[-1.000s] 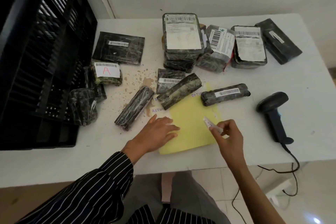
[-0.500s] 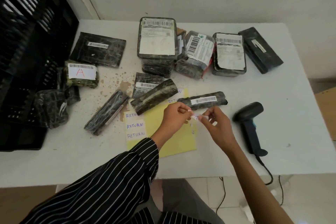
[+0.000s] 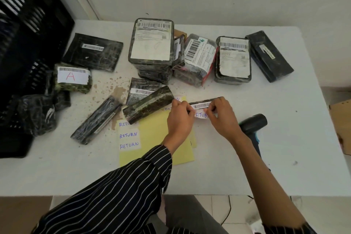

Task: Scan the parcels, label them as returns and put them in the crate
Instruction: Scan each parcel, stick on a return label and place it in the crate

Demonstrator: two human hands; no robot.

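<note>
A white RETURN sticker is stretched between my left hand and my right hand, each pinching one end. It lies against the front of a slim dark parcel with a barcode strip. The yellow sticker sheet below carries three more RETURN stickers at its left edge. The black slatted crate stands at the table's left. The black barcode scanner lies just right of my right wrist.
Several dark wrapped parcels lie across the white table: a stack at the back centre, a long one across the sheet's top, one marked A by the crate. A cardboard box sits off the right edge.
Both hands moved away from me, from above the yellow sheet to the slim parcel. The sticker, pinched between them half a second ago, now lies spread against that parcel.
</note>
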